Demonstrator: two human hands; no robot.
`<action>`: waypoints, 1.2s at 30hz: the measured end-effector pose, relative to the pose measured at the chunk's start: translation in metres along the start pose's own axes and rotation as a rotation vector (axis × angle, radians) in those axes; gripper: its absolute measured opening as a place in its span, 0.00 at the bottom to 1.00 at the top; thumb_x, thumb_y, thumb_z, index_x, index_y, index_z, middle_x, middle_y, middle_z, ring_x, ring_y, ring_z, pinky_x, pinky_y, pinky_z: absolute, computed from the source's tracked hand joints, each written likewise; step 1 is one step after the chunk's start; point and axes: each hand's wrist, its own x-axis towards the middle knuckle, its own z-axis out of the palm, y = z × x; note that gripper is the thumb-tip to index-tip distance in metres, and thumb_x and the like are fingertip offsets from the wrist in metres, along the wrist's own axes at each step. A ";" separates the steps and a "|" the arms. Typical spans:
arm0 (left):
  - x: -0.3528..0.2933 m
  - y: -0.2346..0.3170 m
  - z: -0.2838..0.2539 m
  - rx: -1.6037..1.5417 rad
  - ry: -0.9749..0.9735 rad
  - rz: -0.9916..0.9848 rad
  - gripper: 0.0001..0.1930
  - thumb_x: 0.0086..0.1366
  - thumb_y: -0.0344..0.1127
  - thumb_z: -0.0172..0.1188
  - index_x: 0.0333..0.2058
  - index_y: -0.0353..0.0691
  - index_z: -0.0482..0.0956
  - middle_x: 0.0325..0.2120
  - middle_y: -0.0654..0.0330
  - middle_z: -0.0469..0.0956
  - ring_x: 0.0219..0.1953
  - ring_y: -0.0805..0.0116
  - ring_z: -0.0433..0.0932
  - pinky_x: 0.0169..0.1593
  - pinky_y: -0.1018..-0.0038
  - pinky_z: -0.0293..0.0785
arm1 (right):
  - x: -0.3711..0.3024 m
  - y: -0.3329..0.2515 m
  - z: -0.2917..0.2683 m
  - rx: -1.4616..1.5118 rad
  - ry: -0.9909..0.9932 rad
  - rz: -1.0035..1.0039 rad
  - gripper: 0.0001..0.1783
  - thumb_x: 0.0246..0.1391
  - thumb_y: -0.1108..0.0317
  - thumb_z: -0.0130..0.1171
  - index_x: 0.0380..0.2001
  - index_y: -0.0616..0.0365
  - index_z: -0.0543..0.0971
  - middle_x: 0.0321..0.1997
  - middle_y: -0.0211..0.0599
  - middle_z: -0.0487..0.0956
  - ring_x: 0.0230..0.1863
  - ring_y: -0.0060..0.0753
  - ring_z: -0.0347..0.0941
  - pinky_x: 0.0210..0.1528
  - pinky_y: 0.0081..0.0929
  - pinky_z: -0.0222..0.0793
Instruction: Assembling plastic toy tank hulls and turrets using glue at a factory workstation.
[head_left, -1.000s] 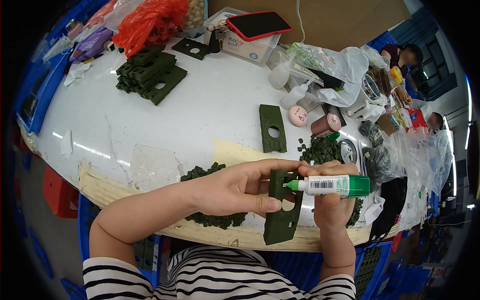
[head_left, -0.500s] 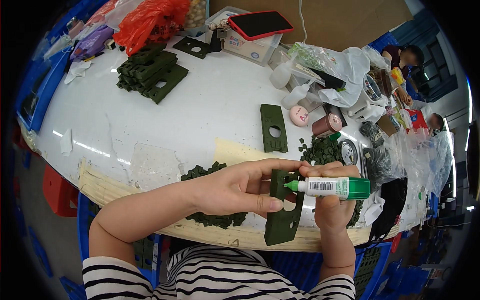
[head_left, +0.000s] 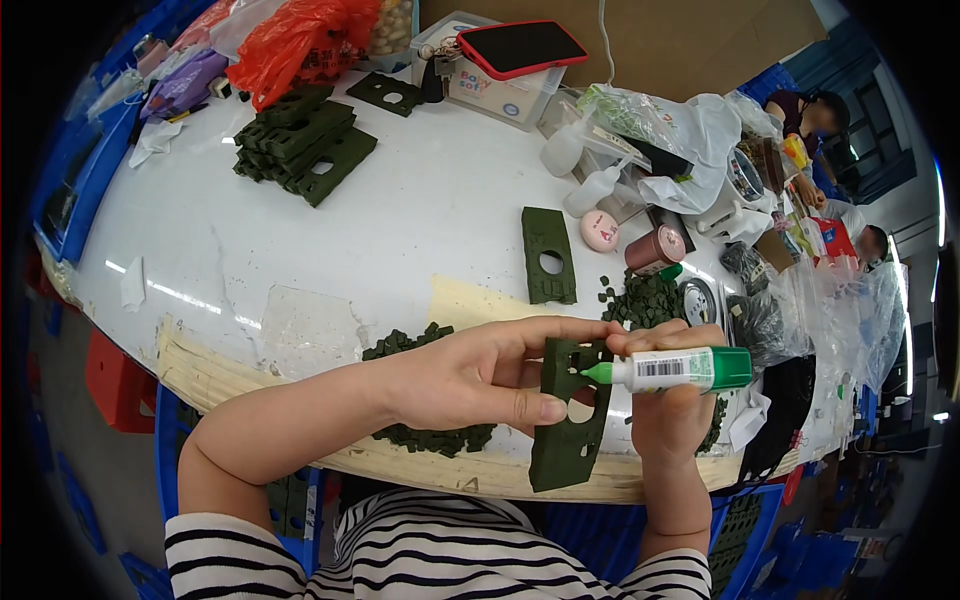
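Note:
A dark green plastic plate (head_left: 568, 450) with a round hole is gripped by my left hand (head_left: 470, 385), thumb on its near face and fingers behind. My right hand (head_left: 672, 405) is closed around a glue bottle (head_left: 675, 370) with a white label, green base and green nozzle. The bottle lies sideways, its nozzle tip close to the plate's upper part; whether it touches I cannot tell. Small dark green pieces (head_left: 440, 440) lie heaped below and behind my left forearm. Another heap of small pieces (head_left: 650, 300) sits beyond my right hand.
A similar green plate (head_left: 549, 255) lies mid-table, and several are stacked (head_left: 305, 148) at the far left. A pink round tin (head_left: 599, 231), a brown jar (head_left: 655, 250), squeeze bottles (head_left: 594, 190) and plastic bags crowd the right. A red-edged phone (head_left: 522, 49) rests on a clear box.
My right hand has drawn the glue bottle slightly right, so its nozzle tip sits farther right over the plate. My left hand and the plate have barely moved.

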 end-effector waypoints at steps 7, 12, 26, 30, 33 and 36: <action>0.000 0.006 0.005 0.040 -0.012 0.070 0.35 0.67 0.29 0.58 0.68 0.36 0.52 0.60 0.54 0.65 0.58 0.66 0.69 0.61 0.68 0.68 | 0.004 -0.001 -0.006 0.113 0.071 -0.034 0.27 0.57 0.46 0.61 0.42 0.58 0.67 0.38 0.40 0.74 0.45 0.46 0.79 0.54 0.50 0.75; -0.001 0.006 0.002 0.044 -0.014 0.040 0.35 0.66 0.30 0.59 0.68 0.36 0.53 0.60 0.55 0.65 0.58 0.66 0.69 0.60 0.67 0.69 | 0.006 -0.003 -0.007 0.095 0.046 -0.046 0.26 0.57 0.47 0.61 0.43 0.59 0.67 0.38 0.41 0.73 0.44 0.46 0.79 0.54 0.50 0.75; -0.002 0.010 0.004 0.018 0.012 -0.003 0.36 0.63 0.28 0.61 0.67 0.32 0.54 0.67 0.51 0.56 0.65 0.59 0.64 0.66 0.60 0.61 | 0.006 0.001 -0.007 0.040 0.035 -0.088 0.25 0.60 0.49 0.59 0.43 0.60 0.66 0.38 0.43 0.73 0.43 0.45 0.79 0.52 0.48 0.76; -0.001 0.007 0.003 0.036 -0.013 0.052 0.34 0.66 0.28 0.58 0.67 0.35 0.54 0.59 0.55 0.65 0.57 0.67 0.70 0.59 0.68 0.70 | 0.005 0.001 -0.007 0.038 0.036 -0.091 0.25 0.60 0.49 0.59 0.43 0.60 0.66 0.37 0.44 0.74 0.43 0.44 0.79 0.52 0.47 0.76; -0.001 0.007 0.003 0.033 -0.015 0.042 0.34 0.66 0.28 0.58 0.67 0.36 0.54 0.59 0.55 0.65 0.57 0.67 0.70 0.59 0.68 0.70 | 0.005 0.000 -0.007 0.027 0.033 -0.088 0.25 0.60 0.49 0.59 0.43 0.60 0.66 0.37 0.43 0.74 0.43 0.44 0.79 0.52 0.47 0.76; -0.002 0.008 0.003 0.031 -0.021 0.043 0.34 0.66 0.28 0.58 0.67 0.36 0.54 0.60 0.55 0.65 0.56 0.67 0.70 0.58 0.69 0.70 | 0.005 0.001 -0.007 0.024 0.040 -0.087 0.25 0.60 0.49 0.59 0.43 0.60 0.66 0.37 0.43 0.75 0.44 0.45 0.79 0.52 0.48 0.76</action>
